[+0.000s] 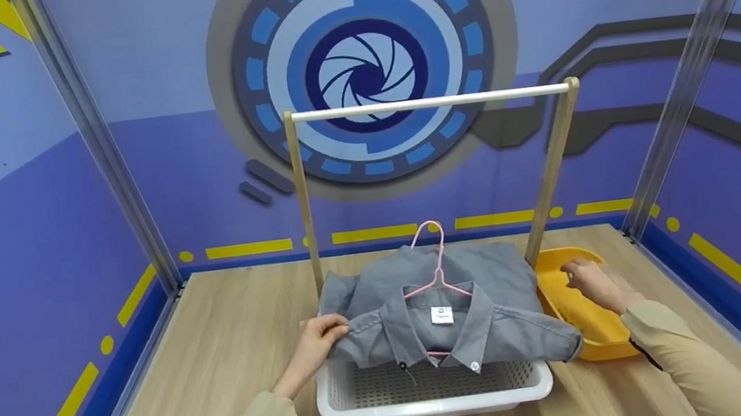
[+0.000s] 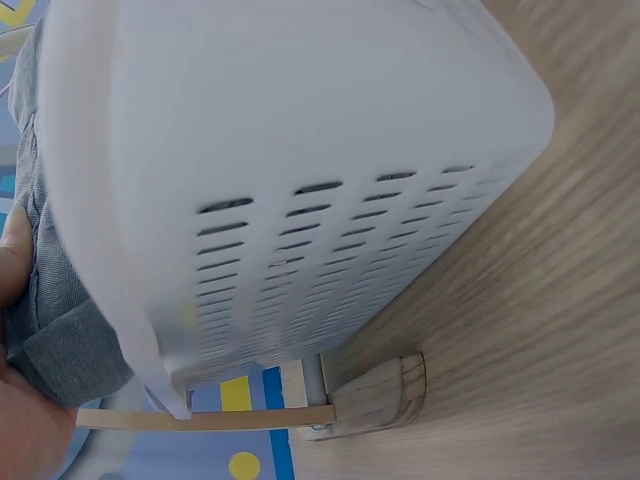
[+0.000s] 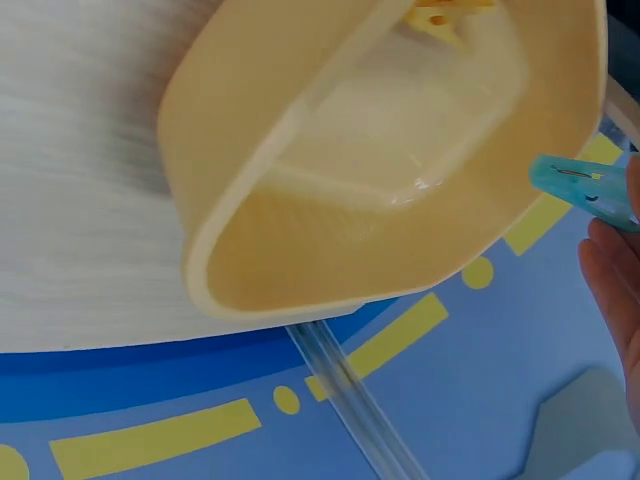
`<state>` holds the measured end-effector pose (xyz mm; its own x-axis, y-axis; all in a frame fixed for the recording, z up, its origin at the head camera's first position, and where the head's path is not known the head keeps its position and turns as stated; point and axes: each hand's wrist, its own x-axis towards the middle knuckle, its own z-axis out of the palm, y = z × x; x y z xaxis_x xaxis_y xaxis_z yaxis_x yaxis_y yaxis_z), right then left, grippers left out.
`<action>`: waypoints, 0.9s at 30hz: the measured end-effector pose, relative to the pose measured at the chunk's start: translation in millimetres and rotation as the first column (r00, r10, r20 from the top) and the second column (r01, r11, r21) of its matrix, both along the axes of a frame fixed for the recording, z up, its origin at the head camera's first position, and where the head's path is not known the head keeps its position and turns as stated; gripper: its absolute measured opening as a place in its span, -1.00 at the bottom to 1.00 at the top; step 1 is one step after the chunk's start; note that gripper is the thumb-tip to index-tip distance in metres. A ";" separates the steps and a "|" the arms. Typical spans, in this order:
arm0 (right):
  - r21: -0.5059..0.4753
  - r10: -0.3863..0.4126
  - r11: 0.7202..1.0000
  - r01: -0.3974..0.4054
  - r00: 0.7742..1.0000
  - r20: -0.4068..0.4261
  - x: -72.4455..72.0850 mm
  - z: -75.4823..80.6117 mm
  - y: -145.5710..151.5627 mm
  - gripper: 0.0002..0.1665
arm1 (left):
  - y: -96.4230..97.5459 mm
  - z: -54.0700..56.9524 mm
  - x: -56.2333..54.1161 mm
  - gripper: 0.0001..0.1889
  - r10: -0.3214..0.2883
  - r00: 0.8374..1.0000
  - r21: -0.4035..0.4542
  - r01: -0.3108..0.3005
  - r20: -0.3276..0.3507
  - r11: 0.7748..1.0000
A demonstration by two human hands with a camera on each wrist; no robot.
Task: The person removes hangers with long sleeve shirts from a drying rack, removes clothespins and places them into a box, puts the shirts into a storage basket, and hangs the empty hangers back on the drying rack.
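Note:
A grey collared shirt [image 1: 372, 338] lies over the white perforated basket [image 1: 437, 406], with a pink hanger [image 1: 438, 267] inside its collar. My left hand [image 1: 313, 342] pinches the shirt's left-side shoulder or sleeve; in the left wrist view its grey cloth [image 2: 70, 345] is between thumb and fingers. Above the yellow bin [image 1: 611, 350], my right hand [image 1: 599, 286] holds a small teal plastic clothes peg [image 3: 580, 188] between thumb and fingers. Inside the bin, the right wrist view shows a small yellow piece [image 3: 440, 18], partly cut off.
Behind the basket stands a wooden rack with a white top bar [image 1: 428, 103]; its right post [image 1: 553, 171] comes down beside the yellow bin. Printed walls and metal corner posts [image 1: 104, 142] enclose the wooden table [image 1: 229, 324].

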<state>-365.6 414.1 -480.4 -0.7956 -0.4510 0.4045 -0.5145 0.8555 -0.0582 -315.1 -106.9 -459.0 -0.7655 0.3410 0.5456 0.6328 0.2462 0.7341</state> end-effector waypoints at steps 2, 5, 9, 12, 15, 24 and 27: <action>0.049 -0.030 0.998 0.028 0.998 0.049 1.9 -1.1 0.7 -0.75 | -0.2 -0.6 0.0 -0.96 -0.001 1.000 0.001 0.001 -0.003 1.000; 0.091 -0.060 0.995 0.050 0.991 0.115 2.9 -2.8 0.7 -0.77 | -0.4 -1.2 0.2 -0.96 -0.010 1.000 0.001 0.010 -0.002 1.000; 0.125 -0.068 0.991 0.047 0.983 0.169 2.4 -6.2 0.5 -0.77 | -0.2 0.2 0.9 -0.96 -0.014 1.000 -0.006 0.014 0.017 1.000; 0.149 -0.070 0.988 0.041 0.978 0.195 2.1 -8.6 0.8 -0.75 | -0.2 1.3 0.7 -0.95 -0.023 0.998 -0.005 0.023 0.052 1.000; 0.154 -0.064 0.988 0.028 0.970 0.236 2.2 -9.7 0.4 -0.76 | -0.6 0.9 -0.4 -0.94 -0.037 0.996 0.002 0.037 0.082 0.999; 0.135 -0.040 0.991 -0.007 0.941 0.337 6.5 -11.3 -5.1 -0.85 | -0.4 1.3 1.1 -0.94 -0.025 0.997 -0.008 0.026 0.079 1.000; 0.136 -0.048 0.991 -0.001 0.932 0.359 6.8 -13.3 -6.3 -0.85 | -0.6 1.5 1.5 -0.94 -0.016 0.997 -0.016 0.017 0.073 1.000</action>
